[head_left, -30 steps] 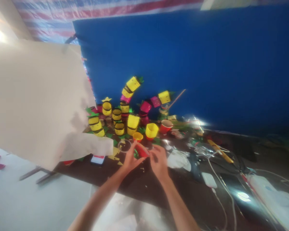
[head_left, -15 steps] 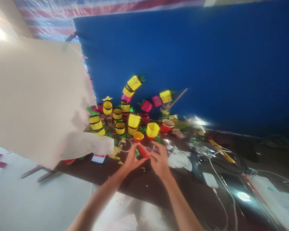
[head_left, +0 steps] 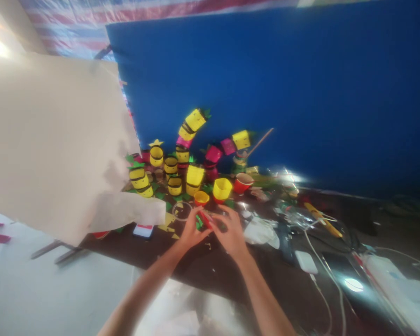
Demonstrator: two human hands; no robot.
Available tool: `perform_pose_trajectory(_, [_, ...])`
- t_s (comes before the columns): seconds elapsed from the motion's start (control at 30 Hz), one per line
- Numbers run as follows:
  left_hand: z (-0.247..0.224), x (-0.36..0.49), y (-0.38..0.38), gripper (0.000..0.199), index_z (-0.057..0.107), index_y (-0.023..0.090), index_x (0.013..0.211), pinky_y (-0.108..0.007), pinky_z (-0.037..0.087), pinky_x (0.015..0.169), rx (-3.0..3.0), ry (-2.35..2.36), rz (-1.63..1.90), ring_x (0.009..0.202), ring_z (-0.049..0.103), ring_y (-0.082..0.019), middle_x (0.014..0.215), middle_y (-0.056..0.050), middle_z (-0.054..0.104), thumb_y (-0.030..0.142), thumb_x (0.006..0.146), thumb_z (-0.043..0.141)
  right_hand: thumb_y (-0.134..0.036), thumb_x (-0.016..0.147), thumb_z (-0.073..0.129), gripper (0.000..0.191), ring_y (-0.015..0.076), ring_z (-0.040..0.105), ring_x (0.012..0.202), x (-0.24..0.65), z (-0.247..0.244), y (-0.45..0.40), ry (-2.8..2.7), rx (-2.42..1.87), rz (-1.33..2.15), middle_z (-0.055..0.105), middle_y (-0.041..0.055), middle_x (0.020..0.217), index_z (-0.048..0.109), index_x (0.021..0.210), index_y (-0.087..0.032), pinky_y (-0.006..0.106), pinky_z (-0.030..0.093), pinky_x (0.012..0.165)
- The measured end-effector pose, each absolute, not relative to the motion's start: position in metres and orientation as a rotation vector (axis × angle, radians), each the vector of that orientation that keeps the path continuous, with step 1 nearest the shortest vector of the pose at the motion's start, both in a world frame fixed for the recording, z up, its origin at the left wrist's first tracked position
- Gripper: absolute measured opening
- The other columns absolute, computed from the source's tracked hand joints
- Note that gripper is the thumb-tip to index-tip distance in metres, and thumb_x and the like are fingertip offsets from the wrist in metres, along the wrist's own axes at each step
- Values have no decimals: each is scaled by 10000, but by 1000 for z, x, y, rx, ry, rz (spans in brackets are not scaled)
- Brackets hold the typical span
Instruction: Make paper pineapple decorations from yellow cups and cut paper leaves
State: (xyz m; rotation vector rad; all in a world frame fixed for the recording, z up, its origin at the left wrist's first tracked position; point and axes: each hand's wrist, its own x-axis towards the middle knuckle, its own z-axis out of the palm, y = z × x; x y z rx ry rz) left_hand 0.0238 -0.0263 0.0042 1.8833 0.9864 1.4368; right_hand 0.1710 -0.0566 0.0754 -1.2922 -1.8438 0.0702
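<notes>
A small red piece (head_left: 206, 219), perhaps folded paper or part of a cup, is pinched between both hands above the dark table. My left hand (head_left: 192, 228) grips it from the left, fingers and thumb closed around its edge. From the right, my right hand (head_left: 231, 231) pinches its near end with thumb and fingertips. Fingers partly hide the piece, so its exact shape cannot be made out. Just beyond stand a small yellow-lined red cup (head_left: 201, 199) and a bigger yellow cup shape (head_left: 222, 189) with red at its base.
Yellow and magenta paper-cup chains (head_left: 195, 120) stand at the back before a blue board (head_left: 266, 84). A red paper cup (head_left: 243, 183) sits to their right. A phone (head_left: 143, 230), clear ring (head_left: 182, 211) and scraps lie left; white plastic (head_left: 261, 231), cables and a white charger (head_left: 305, 262) lie right.
The red piece has turned and shows a narrower side. My right fingers have shifted slightly along it, with the thumb and index finger wider apart at the back. Other things stay put.
</notes>
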Motion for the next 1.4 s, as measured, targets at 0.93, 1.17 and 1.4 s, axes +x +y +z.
perform_pose_trajectory(0.93, [-2,21,-23,724,283,200,1319,-447,413,943,2033,1111,1496,1154,457,-260,1258,-134,462,309,704,649,-170,761,559,152,259,473,1057,165,75,-61,-1928,-1219,63,529,84,1137,676,823,-244,481,413,885])
perform_pose_trajectory(1.17, [3,19,-22,585,421,230,1231,-448,423,937,2169,1009,1468,1201,425,-277,1303,-127,437,253,696,655,-148,763,543,190,252,474,1060,163,75,-65,-1975,-1193,30,529,82,1121,665,867,-250,475,414,891])
perform_pose_trajectory(1.4, [22,23,-28,453,487,200,1148,-432,425,948,2002,948,1341,1171,461,-250,1250,-94,495,234,717,623,-148,774,527,178,233,501,1029,161,76,-67,-1965,-1150,60,551,87,1098,648,874,-233,453,428,874])
